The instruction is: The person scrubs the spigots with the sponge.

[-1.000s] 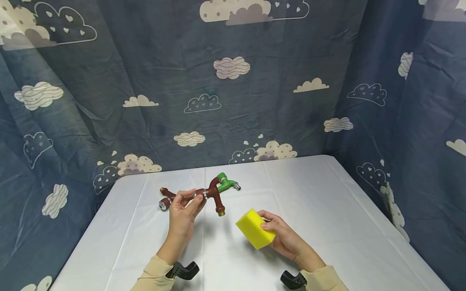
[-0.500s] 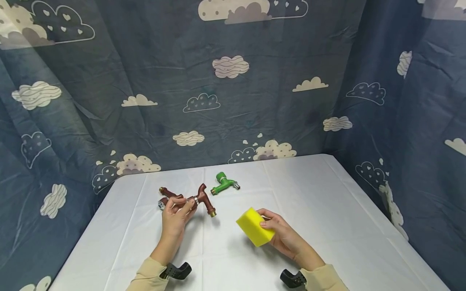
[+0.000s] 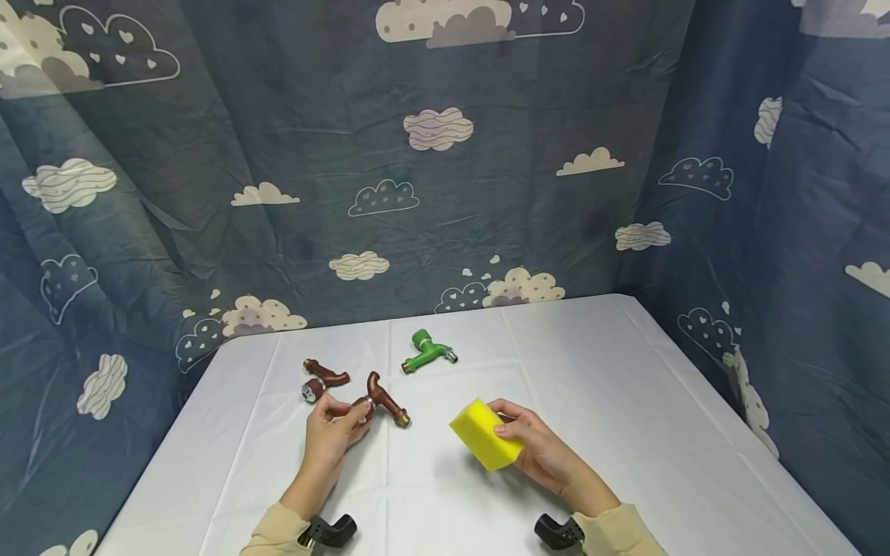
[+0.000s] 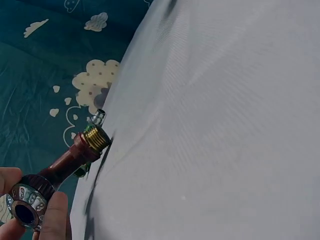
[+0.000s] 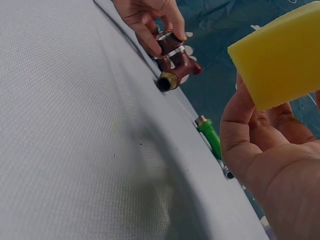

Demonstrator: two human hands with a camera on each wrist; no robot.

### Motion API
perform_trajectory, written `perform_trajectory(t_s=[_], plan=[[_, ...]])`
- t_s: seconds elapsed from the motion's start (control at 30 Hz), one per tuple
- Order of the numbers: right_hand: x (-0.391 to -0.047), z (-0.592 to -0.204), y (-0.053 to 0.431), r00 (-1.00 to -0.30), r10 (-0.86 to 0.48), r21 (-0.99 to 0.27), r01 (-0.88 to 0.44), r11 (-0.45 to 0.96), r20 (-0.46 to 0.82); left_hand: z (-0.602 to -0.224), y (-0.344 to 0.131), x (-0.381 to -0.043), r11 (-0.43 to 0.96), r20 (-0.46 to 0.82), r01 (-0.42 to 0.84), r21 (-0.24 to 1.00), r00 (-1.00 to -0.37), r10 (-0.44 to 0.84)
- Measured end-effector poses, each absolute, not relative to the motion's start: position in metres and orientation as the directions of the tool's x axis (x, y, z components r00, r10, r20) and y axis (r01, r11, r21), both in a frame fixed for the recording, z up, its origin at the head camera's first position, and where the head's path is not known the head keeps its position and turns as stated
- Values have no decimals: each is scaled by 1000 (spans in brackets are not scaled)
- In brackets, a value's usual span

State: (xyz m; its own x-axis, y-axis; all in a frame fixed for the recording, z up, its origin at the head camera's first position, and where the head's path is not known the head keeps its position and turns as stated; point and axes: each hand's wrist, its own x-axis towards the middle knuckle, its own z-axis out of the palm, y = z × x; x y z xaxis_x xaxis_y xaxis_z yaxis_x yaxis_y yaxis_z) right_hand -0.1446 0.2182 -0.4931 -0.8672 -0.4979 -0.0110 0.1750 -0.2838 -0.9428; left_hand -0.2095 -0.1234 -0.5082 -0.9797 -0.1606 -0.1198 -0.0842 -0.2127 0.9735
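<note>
In the head view my left hand [image 3: 328, 440] pinches a reddish-brown tap [image 3: 389, 404] by its round knob, low over the white table. The left wrist view shows thumb and fingers around that knob, and the brass threaded end [image 4: 97, 138] pointing away. My right hand [image 3: 549, 462] grips a yellow sponge [image 3: 485, 434] above the table, thumb on its near side. Behind the left hand lies a second brown tap [image 3: 332, 378] with a silver-faced knob. A green tap [image 3: 429, 352] lies farther back, near the middle.
A white cloth covers the table [image 3: 626, 386]. Dark blue curtains [image 3: 487, 193] with cloud prints stand behind it and at both sides. Black wrist mounts [image 3: 334, 531] sit below the beige sleeves [image 3: 619, 531].
My left hand has moved left and down toward me with the brown tap, away from the green tap it overlapped. The right hand and sponge have stayed nearly still.
</note>
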Motion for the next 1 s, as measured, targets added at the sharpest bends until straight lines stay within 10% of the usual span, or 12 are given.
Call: perform_trajectory(t_s=[1.0], plan=[[-146,-493,217,-875,-484,-958,141,-249,-4,-503,-147,-205,326,-63,-129,937,-976,-207]])
